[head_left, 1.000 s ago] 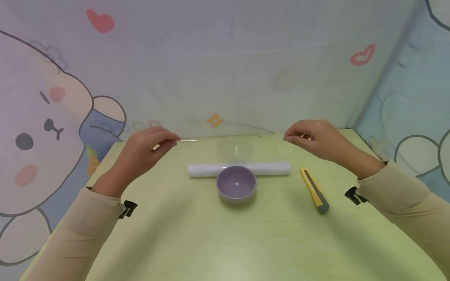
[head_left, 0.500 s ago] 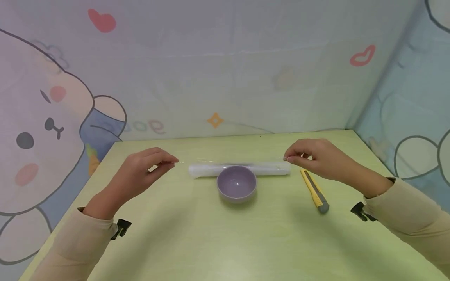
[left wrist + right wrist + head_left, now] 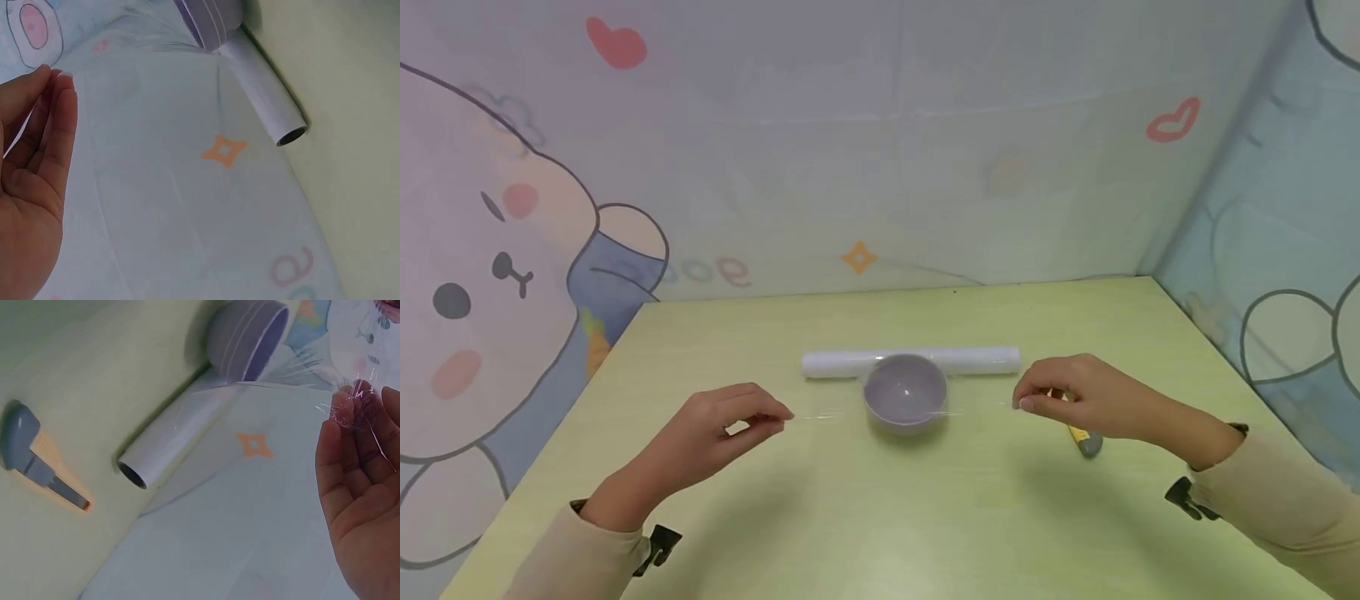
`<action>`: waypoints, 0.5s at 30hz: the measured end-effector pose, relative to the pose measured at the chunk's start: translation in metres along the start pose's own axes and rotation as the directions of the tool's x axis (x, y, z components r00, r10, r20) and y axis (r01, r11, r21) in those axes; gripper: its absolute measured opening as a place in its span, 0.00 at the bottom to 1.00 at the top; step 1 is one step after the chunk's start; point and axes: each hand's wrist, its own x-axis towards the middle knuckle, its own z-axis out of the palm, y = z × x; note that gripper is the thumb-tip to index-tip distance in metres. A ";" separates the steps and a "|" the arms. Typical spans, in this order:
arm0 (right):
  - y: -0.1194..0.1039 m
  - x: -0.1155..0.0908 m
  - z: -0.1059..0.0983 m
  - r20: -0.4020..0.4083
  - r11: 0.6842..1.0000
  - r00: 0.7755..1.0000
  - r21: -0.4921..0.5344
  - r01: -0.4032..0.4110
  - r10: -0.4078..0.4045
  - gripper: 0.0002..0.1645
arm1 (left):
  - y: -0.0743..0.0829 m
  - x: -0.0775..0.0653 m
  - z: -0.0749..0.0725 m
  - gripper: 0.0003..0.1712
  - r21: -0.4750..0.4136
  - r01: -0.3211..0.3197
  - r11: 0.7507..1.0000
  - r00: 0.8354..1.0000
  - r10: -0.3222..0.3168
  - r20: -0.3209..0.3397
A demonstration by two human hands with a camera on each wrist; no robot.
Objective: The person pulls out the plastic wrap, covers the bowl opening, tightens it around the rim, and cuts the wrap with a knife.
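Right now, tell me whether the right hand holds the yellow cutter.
No, the right wrist view shows the cutter lying on the table, apart from the right hand.

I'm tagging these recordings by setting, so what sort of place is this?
Probably a staged tabletop recording corner: a pale green table pushed up against cartoon-printed sheets hung like a backdrop, with a purple bowl set out on it.

yellow-green table (image 3: 880, 517); printed cloth (image 3: 820, 167) behind, bearing orange star (image 3: 850, 257)
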 end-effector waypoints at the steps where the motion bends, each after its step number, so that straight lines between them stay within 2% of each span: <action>1: 0.001 -0.002 0.004 0.015 1.000 1.000 0.003 0.005 -0.005 0.07 | 0.000 -0.002 0.002 0.17 -0.018 0.007 1.000 1.000 -0.007 0.005; 5: 0.004 -0.008 0.017 0.053 1.000 0.999 0.004 0.005 -0.006 0.06 | 0.000 -0.011 0.011 0.15 -0.077 0.029 0.997 0.999 -0.027 0.025; 10: 0.007 -0.013 0.028 0.075 0.999 0.997 0.039 -0.022 0.019 0.06 | -0.001 -0.021 0.021 0.11 -0.160 0.108 0.981 0.992 -0.094 0.090; 13: 0.009 -0.016 0.036 0.109 0.998 0.994 0.059 -0.039 0.033 0.06 | -0.002 -0.027 0.029 0.09 -0.194 0.173 0.966 0.977 -0.144 0.154; 15: 0.010 -0.017 0.041 0.133 0.997 0.990 0.057 -0.048 0.041 0.07 | -0.004 -0.031 0.034 0.07 -0.196 0.230 0.953 0.959 -0.187 0.212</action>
